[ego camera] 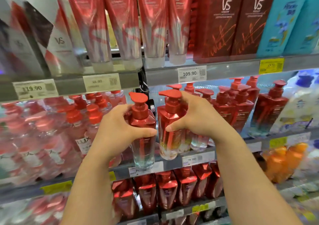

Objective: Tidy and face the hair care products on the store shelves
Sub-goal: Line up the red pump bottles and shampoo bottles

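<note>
My left hand is wrapped around a red pump bottle with a clear lower half, held in front of the middle shelf edge. My right hand grips a second red pump bottle just to its right, whose base rests at the shelf front. The two bottles stand upright, nearly touching. More red pump bottles stand in rows behind and to the right.
Pink Lux bottles fill the middle shelf at left. Red tubes and dark red VS boxes stand on the upper shelf. Red refill pouches sit below, orange bottles at right, and price tags line the shelf rails.
</note>
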`<state>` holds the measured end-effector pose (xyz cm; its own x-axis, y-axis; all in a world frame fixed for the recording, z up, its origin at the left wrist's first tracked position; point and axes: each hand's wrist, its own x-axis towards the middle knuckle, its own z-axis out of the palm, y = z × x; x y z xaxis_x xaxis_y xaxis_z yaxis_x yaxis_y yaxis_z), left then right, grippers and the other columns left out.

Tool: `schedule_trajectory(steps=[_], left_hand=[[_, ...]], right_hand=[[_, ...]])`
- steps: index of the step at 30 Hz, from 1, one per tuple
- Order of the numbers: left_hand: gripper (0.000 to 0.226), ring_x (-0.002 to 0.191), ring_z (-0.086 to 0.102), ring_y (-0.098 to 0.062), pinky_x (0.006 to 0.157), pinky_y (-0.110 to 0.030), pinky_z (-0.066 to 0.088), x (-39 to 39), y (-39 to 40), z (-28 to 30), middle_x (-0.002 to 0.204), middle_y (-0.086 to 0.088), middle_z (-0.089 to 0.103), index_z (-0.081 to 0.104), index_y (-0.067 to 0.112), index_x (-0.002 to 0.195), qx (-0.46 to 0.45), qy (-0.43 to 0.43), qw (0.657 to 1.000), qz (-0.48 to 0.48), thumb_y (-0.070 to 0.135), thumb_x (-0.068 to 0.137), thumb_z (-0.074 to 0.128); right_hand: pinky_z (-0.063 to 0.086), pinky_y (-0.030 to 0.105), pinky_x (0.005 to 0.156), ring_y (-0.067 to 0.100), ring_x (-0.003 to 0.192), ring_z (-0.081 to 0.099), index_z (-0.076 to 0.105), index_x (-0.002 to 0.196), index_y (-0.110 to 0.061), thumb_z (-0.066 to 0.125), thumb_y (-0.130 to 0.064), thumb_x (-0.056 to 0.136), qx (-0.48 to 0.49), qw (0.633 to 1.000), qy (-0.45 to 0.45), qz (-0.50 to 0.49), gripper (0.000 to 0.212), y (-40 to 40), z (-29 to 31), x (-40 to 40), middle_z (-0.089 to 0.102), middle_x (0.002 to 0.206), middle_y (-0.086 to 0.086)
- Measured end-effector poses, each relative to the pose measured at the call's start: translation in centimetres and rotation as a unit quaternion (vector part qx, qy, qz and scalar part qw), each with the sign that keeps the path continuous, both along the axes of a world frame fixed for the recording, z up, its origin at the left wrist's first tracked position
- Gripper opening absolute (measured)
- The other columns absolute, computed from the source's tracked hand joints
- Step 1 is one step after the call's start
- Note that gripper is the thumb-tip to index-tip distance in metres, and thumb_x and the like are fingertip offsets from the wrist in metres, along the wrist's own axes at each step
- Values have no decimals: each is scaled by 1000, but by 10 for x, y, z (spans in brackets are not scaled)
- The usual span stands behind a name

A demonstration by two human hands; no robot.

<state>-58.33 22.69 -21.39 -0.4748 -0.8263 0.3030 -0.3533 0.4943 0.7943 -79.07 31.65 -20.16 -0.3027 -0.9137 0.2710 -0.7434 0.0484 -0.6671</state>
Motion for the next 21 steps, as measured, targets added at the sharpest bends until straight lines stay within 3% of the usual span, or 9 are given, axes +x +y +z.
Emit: schedule_trajectory(steps=[5,8,10,21], left_hand=[[61,88,68,1,79,-22,52,14,0,-6,95,14,74,70,36,94,33,3,999,-8,42,39,97],[60,80,67,8,64,-3,44,18,4,-7,91,15,74,70,32,96,47,-1,999,-13,36,43,97],[58,78,65,10,61,1,41,19,6,-6,91,13,74,69,30,95,47,1,999,-14,31,45,98],[52,84,66,5,69,-12,46,12,19,-2,94,16,73,70,38,89,53,-9,998,-28,42,44,96]], right_hand=[[56,42,87,14,103,68,57,123,-38,94,-40,54,2,999,33,-44,79,-18,-12,16,73,110,-16],[58,42,77,17,91,70,54,121,-40,92,-41,56,27,995,69,-59,76,-24,-17,22,74,101,-15],[59,42,70,17,80,70,55,119,-39,92,-41,56,43,993,85,-65,74,-27,-21,24,74,96,-14],[55,43,76,28,96,66,50,117,-18,80,-55,73,111,972,192,-81,65,-30,-14,23,69,104,0]])
